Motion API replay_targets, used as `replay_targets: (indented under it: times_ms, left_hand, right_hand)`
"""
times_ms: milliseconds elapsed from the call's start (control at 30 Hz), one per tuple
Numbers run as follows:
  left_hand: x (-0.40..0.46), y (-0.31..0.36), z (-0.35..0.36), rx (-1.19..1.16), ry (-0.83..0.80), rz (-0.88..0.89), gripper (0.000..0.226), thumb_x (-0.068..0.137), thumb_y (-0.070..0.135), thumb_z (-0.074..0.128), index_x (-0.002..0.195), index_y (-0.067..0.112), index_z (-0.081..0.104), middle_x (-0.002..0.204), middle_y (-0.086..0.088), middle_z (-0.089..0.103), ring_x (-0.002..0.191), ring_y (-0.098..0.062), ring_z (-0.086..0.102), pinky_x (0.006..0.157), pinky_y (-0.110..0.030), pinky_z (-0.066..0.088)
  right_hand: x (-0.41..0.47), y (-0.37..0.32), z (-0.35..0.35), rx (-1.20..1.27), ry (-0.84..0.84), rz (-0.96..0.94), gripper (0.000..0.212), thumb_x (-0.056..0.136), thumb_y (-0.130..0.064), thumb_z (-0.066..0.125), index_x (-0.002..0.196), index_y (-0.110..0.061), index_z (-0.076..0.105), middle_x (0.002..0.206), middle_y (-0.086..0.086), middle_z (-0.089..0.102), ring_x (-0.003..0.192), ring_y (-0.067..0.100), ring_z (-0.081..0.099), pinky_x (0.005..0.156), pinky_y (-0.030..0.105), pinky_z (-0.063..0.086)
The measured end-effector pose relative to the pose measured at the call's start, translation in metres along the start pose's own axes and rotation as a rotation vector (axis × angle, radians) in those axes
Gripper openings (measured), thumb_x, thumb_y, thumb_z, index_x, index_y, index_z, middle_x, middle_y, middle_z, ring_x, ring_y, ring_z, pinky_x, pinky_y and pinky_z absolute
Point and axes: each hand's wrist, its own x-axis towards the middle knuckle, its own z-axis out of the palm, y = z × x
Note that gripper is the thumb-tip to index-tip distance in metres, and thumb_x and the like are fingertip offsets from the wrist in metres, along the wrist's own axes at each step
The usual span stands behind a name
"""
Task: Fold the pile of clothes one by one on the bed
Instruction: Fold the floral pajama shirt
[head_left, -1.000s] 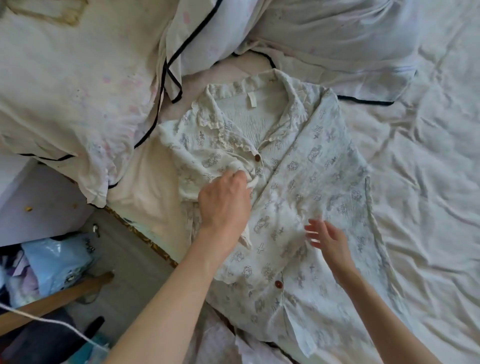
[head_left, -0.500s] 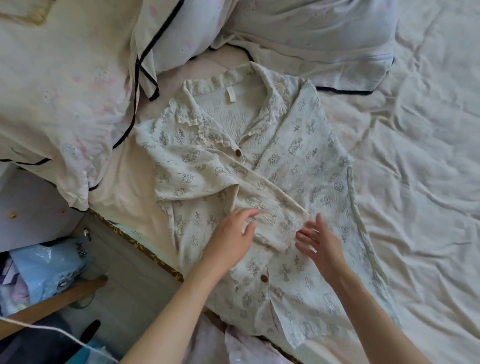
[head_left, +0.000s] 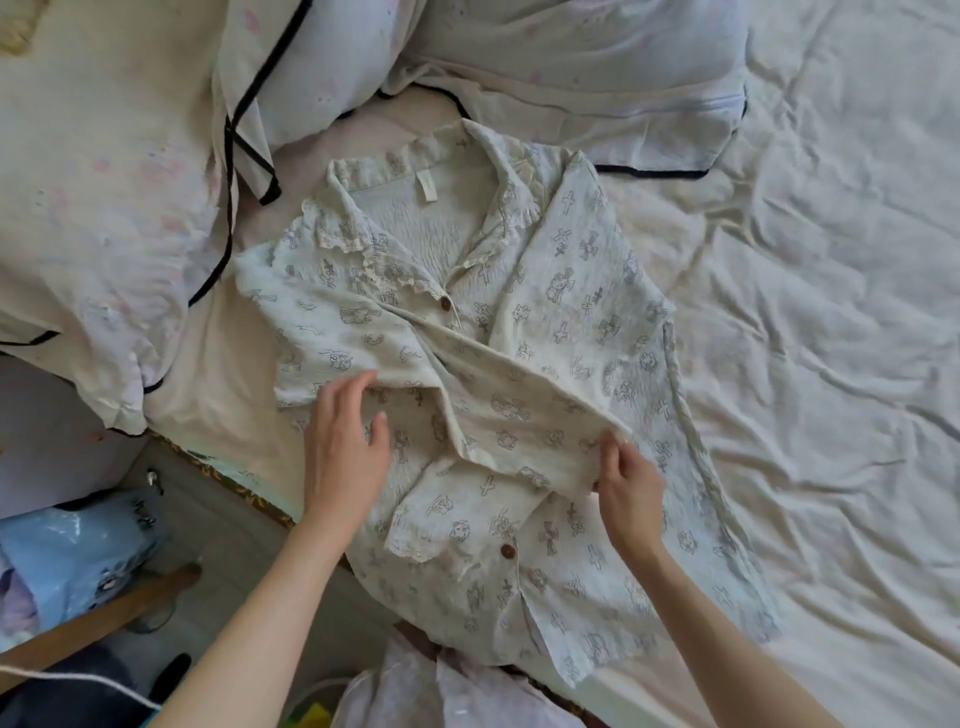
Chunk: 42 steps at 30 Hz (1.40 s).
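Mostly the view was filled by the bed, covered with a wrinkled white sheet. On it, near its left edge, the printed pajama shirt lay flat with the front side up, and I use this shirt as the landmark for all places. Beyond its collar lay two pale pillows with dark piping, and to the left of the shirt was a crumpled white blanket with the same dark trim. Left of the shirt and below the bed edge, a blue plastic bag sat on the floor beside a wooden stick. The left sleeve of the shirt was folded across its front. The left hand rested on the shirt where this sleeve starts, with fingers straight and a little spread, touching the cloth. The right hand was at the sleeve's cuff, near the middle of the shirt, and its fingers pinched the cuff edge. Two brown buttons showed along the shirt's front line.
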Motion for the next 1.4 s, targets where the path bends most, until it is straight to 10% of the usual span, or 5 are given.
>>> replay_targets:
  times_ms: [367,633,800,1067,1400]
  left_hand:
    - [0.028,-0.042,0.003,0.593,-0.160,0.224,0.075,0.085,-0.003,0.059,0.149,0.021,0.028,0.157,-0.016,0.015,0.144,-0.037,0.008,0.116,-0.054,0.005]
    - [0.018,-0.070,-0.012,0.460,-0.064,0.048,0.070,0.088,0.002,0.059,0.149,0.013,0.026,0.153,-0.023,0.018,0.140,-0.041,0.018,0.107,-0.055,0.029]
    - [-0.007,-0.068,-0.007,0.229,0.190,-0.013,0.026,0.084,-0.002,0.061,0.110,-0.002,0.058,0.112,-0.024,0.053,0.102,-0.044,0.050,0.083,-0.051,0.042]
    - [-0.047,-0.033,0.063,-0.023,-0.175,0.036,0.033,0.096,0.028,0.052,0.127,0.017,0.057,0.120,0.005,0.061,0.115,-0.018,0.048,0.092,-0.031,0.030]
    - [-0.053,-0.034,0.072,-0.302,-0.240,-0.168,0.008,0.097,0.025,0.049,0.091,0.020,0.048,0.080,0.011,0.052,0.071,-0.008,0.053,0.057,-0.018,0.040]
  right_hand:
    - [0.019,0.011,-0.024,-0.018,0.265,0.057,0.040,0.103,-0.023,0.031,0.064,-0.018,0.031,0.061,-0.001,0.033,0.055,0.015,0.030,0.051,0.032,0.023]
    - [0.037,0.012,-0.027,-0.292,0.148,0.190,0.028,0.098,-0.023,0.044,0.117,-0.003,0.050,0.102,0.012,0.059,0.093,0.029,0.055,0.082,0.041,0.046]
    - [0.024,-0.005,-0.013,-0.631,0.221,-0.202,0.037,0.092,-0.022,0.057,0.124,-0.004,0.051,0.121,0.017,0.052,0.115,0.035,0.046,0.095,0.045,0.034]
    - [0.035,-0.028,0.022,-0.752,-0.022,-0.366,0.048,0.099,-0.037,0.042,0.139,-0.011,0.041,0.142,0.009,0.044,0.132,0.027,0.037,0.109,0.045,0.027]
    - [0.064,-0.065,0.035,-0.426,-0.236,-0.420,0.026,0.095,-0.023,0.054,0.081,-0.001,0.061,0.066,0.002,0.053,0.060,0.017,0.047,0.052,0.027,0.034]
